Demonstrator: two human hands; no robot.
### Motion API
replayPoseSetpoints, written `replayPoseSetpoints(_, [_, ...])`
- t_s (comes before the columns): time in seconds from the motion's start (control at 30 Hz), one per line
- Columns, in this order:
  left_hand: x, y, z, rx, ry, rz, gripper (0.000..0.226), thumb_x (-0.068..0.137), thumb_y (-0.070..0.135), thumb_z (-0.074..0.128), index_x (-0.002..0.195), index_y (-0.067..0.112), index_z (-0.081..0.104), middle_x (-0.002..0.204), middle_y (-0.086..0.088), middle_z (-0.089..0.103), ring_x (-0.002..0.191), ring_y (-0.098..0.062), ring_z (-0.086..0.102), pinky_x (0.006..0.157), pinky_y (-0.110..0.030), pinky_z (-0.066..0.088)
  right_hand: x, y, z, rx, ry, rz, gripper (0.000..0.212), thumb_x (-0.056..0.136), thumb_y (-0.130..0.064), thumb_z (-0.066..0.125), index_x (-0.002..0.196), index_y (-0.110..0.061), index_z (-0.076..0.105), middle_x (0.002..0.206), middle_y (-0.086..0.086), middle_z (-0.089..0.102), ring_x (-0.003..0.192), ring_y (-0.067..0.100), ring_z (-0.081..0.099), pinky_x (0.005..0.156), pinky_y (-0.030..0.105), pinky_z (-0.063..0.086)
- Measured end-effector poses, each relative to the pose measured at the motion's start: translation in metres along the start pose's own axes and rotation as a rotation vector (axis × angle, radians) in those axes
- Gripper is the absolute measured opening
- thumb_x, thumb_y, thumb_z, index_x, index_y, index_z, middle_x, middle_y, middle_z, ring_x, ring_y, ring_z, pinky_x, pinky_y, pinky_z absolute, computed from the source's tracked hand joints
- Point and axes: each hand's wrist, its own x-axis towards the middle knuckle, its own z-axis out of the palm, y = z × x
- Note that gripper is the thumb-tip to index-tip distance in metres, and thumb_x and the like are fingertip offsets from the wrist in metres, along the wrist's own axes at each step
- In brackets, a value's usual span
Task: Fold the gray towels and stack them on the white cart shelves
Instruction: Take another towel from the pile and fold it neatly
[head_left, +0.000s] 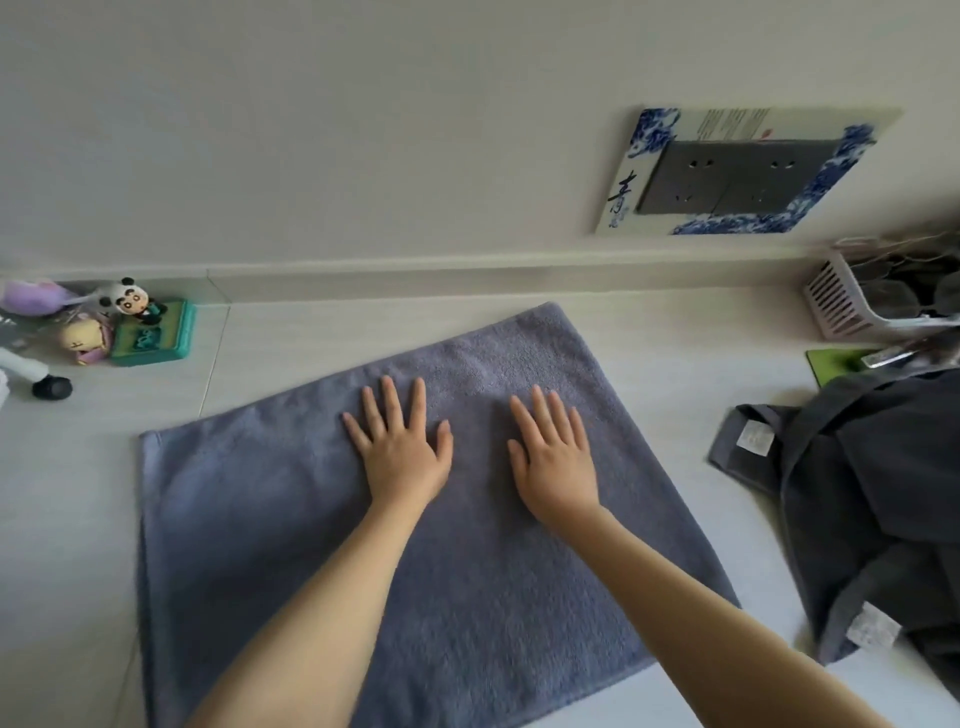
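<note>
Two forearms reaching in from the bottom edge, elbows cut off. Left hand (402, 447) and right hand (553, 454) lying flat side by side, fingers straight and spread, pressing on one gray towel (249, 519), gripping nothing. Lying spread on the white surface (67, 493), near edge cut off, long axis slanting toward the far right. Darker towels (872, 499) heaping at right, count hard to tell.

Panda figurine (132, 301), pink basket (836, 306), wall socket (737, 176).
</note>
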Motion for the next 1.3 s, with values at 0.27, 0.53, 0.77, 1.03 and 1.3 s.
replayPoseSetpoints(0.27, [-0.001,-0.001,0.003,0.012,0.088,0.018,0.067,0.083,0.052,0.036,0.144,0.024,0.039,0.150,-0.016,0.034,0.138,-0.041,0.027,0.109,-0.064,0.014,0.090,0.005,0.008,-0.094,-0.157,-0.280,0.067,0.086,-0.055,-0.006,0.149,-0.036,0.010,0.158,-0.006,0.004,0.146,0.016,-0.003,0.117,0.035,-0.012])
replayPoseSetpoints(0.53, [0.007,-0.002,0.002,0.055,0.064,0.018,0.067,0.086,0.054,0.032,0.147,0.026,0.032,0.154,-0.013,0.026,0.140,-0.038,0.024,0.110,-0.062,0.016,0.148,0.074,-0.013,-0.081,-0.070,0.121,0.058,0.095,-0.051,0.015,0.150,-0.032,0.012,0.159,0.000,0.007,0.146,0.020,-0.001,0.118,0.039,-0.004])
replayPoseSetpoints(0.77, [0.013,-0.001,0.000,0.022,0.080,0.006,0.066,0.083,0.052,0.037,0.144,0.026,0.037,0.152,-0.012,0.031,0.140,-0.037,0.026,0.110,-0.062,0.016,0.121,0.045,-0.011,-0.068,0.033,0.088,0.060,0.095,-0.040,0.018,0.149,-0.014,0.023,0.157,0.011,0.015,0.145,0.028,0.010,0.117,0.041,-0.003])
replayPoseSetpoints(1.03, [0.017,0.000,0.000,0.016,0.064,0.006,0.068,0.081,0.053,0.035,0.143,0.025,0.038,0.151,-0.014,0.032,0.139,-0.039,0.026,0.110,-0.062,0.013,-0.034,-0.021,0.028,0.006,-0.010,-0.075,0.053,0.096,-0.039,0.027,0.141,-0.015,0.042,0.148,0.006,0.038,0.139,0.021,0.026,0.114,0.043,0.015])
replayPoseSetpoints(1.3, [0.020,0.000,-0.004,-0.033,-0.029,0.000,0.075,0.081,0.057,0.013,0.149,0.028,0.022,0.158,-0.011,0.014,0.145,-0.034,0.009,0.112,-0.057,-0.004,-0.025,-0.016,0.024,-0.073,-0.050,-0.078,0.055,0.094,-0.040,0.031,0.145,-0.019,0.035,0.151,0.003,0.033,0.141,0.021,0.027,0.115,0.042,0.013])
